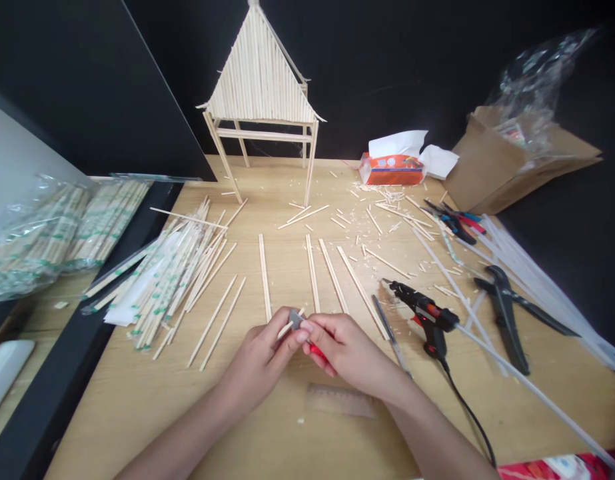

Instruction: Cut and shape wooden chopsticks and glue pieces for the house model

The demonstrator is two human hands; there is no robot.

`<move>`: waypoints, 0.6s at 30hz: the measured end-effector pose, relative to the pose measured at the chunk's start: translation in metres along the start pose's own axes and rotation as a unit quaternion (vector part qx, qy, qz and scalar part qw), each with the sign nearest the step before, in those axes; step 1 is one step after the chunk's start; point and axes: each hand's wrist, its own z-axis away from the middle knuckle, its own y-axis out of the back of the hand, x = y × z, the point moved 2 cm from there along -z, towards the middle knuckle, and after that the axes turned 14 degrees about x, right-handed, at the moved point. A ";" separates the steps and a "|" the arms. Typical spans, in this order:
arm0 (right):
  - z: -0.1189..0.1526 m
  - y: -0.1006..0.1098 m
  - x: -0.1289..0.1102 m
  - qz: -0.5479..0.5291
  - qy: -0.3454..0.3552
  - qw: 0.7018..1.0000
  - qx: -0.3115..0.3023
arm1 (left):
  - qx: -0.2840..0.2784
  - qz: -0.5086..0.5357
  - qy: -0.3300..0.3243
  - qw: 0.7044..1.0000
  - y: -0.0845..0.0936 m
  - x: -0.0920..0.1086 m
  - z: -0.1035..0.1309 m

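Observation:
My left hand [262, 360] is closed around a thin wooden stick [285, 330] near the front middle of the table. My right hand [344, 343] meets it there, wrapped round a small red-handled tool [317, 353]. The tool's grey metal head [296, 320] sits against the stick between my fingers; its exact kind is hidden by them. Just beyond my hands lie several paired sticks [312, 270], side by side and pointing away. A clear ruler [341, 400] rests flat under my right wrist.
A stick-built house model [262, 80] stands at the back. Left are loose and bagged chopsticks [172, 280]. A glue gun [427, 313], large cutters [507, 320], pliers [454, 220], glue sticks [552, 287], a tissue pack [392, 170] and a cardboard box [487, 160] occupy the right, among scraps.

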 end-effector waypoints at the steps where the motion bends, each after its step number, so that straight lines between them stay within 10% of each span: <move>1: 0.000 0.001 0.001 -0.003 -0.003 1.000 -0.008 | -0.004 -0.003 -0.002 1.000 0.000 0.000 0.000; 18: 0.006 0.000 -0.010 0.117 0.061 0.990 0.041 | 0.044 0.021 0.004 0.999 0.003 -0.009 0.000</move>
